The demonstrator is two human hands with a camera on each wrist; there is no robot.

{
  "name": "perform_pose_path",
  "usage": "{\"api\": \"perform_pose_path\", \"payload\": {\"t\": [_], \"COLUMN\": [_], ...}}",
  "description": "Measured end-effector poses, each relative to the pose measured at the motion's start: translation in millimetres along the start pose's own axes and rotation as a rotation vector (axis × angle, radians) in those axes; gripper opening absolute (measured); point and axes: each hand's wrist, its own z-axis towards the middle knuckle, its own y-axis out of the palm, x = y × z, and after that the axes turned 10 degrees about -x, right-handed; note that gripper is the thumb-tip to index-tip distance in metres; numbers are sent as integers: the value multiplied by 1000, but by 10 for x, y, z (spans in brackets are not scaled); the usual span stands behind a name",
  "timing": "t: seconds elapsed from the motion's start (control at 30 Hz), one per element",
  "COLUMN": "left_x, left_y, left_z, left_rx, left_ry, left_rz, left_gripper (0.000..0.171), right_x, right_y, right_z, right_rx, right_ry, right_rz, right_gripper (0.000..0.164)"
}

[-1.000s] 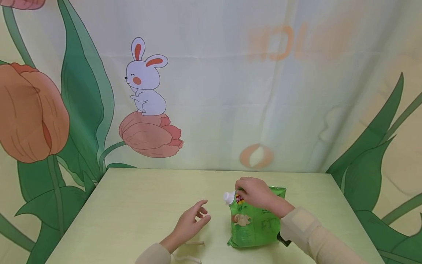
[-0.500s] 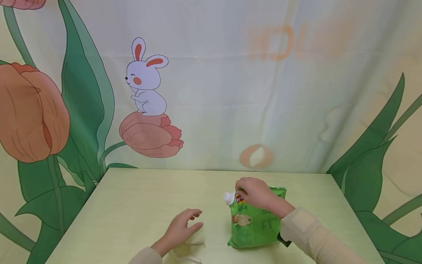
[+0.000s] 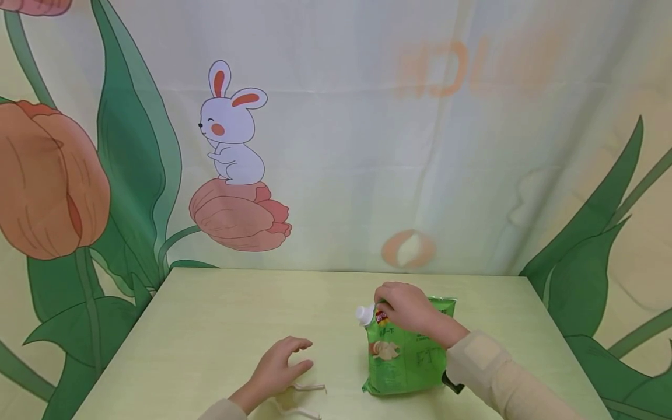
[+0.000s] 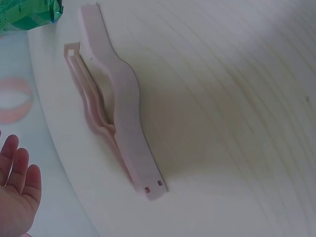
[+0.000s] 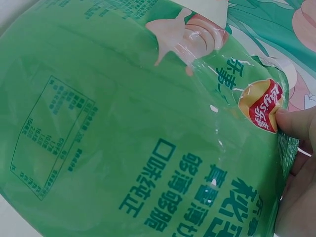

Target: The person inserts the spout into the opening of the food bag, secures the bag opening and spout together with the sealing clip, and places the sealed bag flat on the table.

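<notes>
A green Lay's chip bag (image 3: 406, 364) lies on the table, printed side up. At its upper left corner sits a white cap (image 3: 364, 315). My right hand (image 3: 406, 306) grips the bag's top edge, the thumb (image 5: 295, 123) pressing beside the red logo in the right wrist view. My left hand (image 3: 275, 367) hovers left of the bag, fingers relaxed and apart, holding nothing. Just below it is a pale pink bag clip (image 4: 128, 94), its two long wavy arms spread and joined at one end. In the head view my left hand and wrist partly cover the clip (image 3: 299, 412).
The pale yellow table (image 3: 252, 303) runs back to a hanging cloth (image 3: 336, 175) printed with tulips and a rabbit. A dark wrist strap (image 3: 452, 382) shows under my right sleeve, beside the bag.
My left hand has moved left and toward me, away from the bag and nearer the bag clip. My right hand and the chip bag have stayed in place.
</notes>
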Motion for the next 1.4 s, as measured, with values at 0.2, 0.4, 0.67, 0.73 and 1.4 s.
{"api": "perform_pose_path", "payload": {"t": [0.2,0.4,0.67,0.73,1.4], "left_x": [-48,-108,-172,-173,-305], "left_y": [3,39,73,70,-4], "left_z": [-67,-144,-238,-253,-424], "left_rx": [-11,18,-39,-52,-204], "left_ry": [-18,22,-3,-7,43], "left_rz": [29,66,53,42,86], "left_gripper": [31,30,31,32,47], "right_x": [-15,-15,6,6,2], "right_y": [-4,3,29,29,29], "right_z": [-8,-16,-22,-23,-9], "right_rx": [7,20,33,33,44], "right_ry": [2,-5,-13,-12,-17], "right_rz": [-5,-21,-27,-27,-22], "right_gripper": [6,6,6,6,6]}}
